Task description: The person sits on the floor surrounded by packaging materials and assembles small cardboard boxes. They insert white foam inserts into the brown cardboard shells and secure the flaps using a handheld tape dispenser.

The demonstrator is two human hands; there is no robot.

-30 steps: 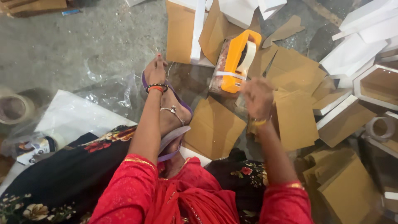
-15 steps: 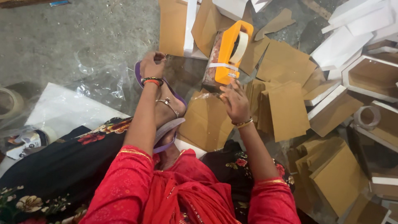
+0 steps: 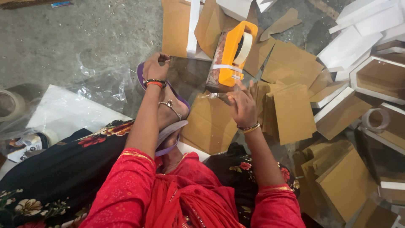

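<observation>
Looking down from head height, a seated person in red sleeves is seen on a grey floor. An orange tape dispenser (image 3: pixel 233 52) stands just ahead, among brown cardboard sheets (image 3: pixel 291 67). A strip of clear tape (image 3: pixel 214 96) is pinched between the fingertips of the right hand (image 3: pixel 242 105), just below the dispenser. The left hand (image 3: pixel 154 67) is curled loosely over the toes of a foot in a purple sandal (image 3: pixel 168 135); nothing is held in it. White boxes (image 3: pixel 363 21) are piled at the right.

Grey concrete floor (image 3: pixel 76 29), scattered cardboard sheets (image 3: pixel 291 63), crumpled plastic (image 3: pixel 105 86)
</observation>
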